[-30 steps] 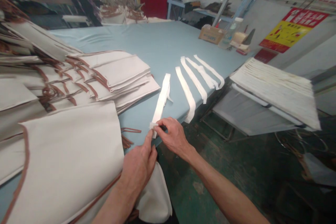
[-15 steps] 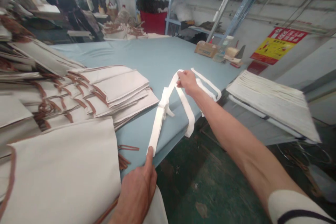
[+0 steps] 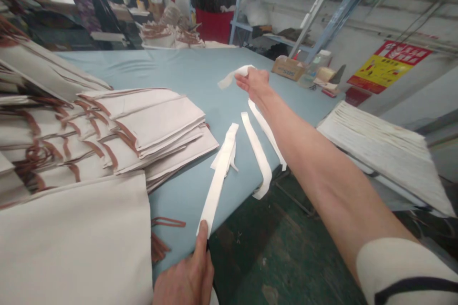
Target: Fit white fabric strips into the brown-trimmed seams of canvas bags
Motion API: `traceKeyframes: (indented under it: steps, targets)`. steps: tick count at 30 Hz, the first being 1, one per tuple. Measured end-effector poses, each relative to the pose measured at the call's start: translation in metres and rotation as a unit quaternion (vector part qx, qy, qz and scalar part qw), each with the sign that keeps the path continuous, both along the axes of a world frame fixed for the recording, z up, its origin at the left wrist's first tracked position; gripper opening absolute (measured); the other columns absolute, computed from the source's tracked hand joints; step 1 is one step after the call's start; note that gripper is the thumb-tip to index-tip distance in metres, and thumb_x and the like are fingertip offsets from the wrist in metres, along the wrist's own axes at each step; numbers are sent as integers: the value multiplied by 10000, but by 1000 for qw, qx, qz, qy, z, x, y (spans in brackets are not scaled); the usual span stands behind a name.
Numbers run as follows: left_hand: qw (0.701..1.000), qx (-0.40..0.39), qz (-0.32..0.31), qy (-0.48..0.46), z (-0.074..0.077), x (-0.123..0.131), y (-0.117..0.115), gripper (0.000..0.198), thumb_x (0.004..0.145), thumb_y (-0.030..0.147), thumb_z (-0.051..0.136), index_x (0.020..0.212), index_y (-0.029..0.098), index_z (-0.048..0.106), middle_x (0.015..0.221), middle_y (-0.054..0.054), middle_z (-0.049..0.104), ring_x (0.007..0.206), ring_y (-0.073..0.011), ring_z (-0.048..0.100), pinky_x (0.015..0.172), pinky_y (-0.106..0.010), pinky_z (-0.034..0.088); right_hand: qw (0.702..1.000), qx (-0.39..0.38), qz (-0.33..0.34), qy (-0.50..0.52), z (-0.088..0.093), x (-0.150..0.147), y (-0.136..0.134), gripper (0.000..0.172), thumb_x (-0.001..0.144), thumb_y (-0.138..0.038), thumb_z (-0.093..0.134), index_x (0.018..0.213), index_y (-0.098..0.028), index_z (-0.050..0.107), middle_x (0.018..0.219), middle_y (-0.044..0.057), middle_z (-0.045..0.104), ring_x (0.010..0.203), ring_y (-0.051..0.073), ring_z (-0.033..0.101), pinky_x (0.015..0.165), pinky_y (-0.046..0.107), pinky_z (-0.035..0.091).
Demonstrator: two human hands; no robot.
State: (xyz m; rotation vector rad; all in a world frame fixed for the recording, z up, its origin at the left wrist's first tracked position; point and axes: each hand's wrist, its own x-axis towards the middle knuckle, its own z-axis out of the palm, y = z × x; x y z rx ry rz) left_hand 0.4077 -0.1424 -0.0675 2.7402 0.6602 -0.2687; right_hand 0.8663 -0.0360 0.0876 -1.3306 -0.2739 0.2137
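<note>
Near the table's front edge, my left hand (image 3: pixel 188 271) grips the near end of a white fabric strip (image 3: pixel 216 181), its forefinger on top and the other fingers curled under. That strip lies slantwise on the blue table, over crumpled white pieces. Farther out, my right hand (image 3: pixel 254 83) pinches another white strip (image 3: pixel 232 75), whose free end trails to the left above the tabletop. Between the two hands lies a third white strip (image 3: pixel 257 152), drooping over the table edge. My right forearm partly covers one more strip (image 3: pixel 266 126).
Stacked cream fabric panels (image 3: pixel 161 119) with brown edging fill the left side. Brown ties (image 3: pixel 161 243) lie near the front edge. A cardboard box (image 3: pixel 288 67) and a clear bottle (image 3: pixel 317 66) stand at the back right. A white fabric stack (image 3: pixel 386 152) sits right; a person (image 3: pixel 89 5) stands behind.
My right hand has moved away and lifted a strip clear of the one under my left hand. That lower strip now lies straight. My left hand keeps its hold, slightly lower in view.
</note>
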Motion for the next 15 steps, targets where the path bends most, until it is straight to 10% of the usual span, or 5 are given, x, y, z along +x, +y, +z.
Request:
traceKeyframes:
  steps: [5, 11, 15]
  targets:
    - [999, -32, 23, -24, 4, 2, 2, 594, 1082, 201, 449, 1672, 165, 386, 772, -76, 860, 666, -264, 838, 540, -271, 518, 991, 36, 125, -40, 23, -56, -13, 221, 1104, -326, 559, 929, -192, 554, 846, 24, 724, 819, 147, 774, 646, 208, 614]
    - [982, -118, 51, -136, 21, -3, -13, 626, 1086, 228, 388, 1682, 51, 316, 783, -126, 850, 674, -302, 820, 574, -337, 511, 962, 23, 269, -41, 44, -204, -73, 228, 1040, -344, 661, 875, -201, 596, 790, -1, 743, 727, 146, 784, 533, 180, 588]
    - [969, -155, 36, -190, 31, -37, -42, 335, 1053, 258, 488, 1282, 240, 731, 724, -26, 820, 651, -231, 797, 622, -282, 517, 930, 28, 366, -11, 32, -298, -102, 372, 877, -481, 823, 793, -213, 579, 728, -6, 738, 632, 148, 763, 499, 191, 565]
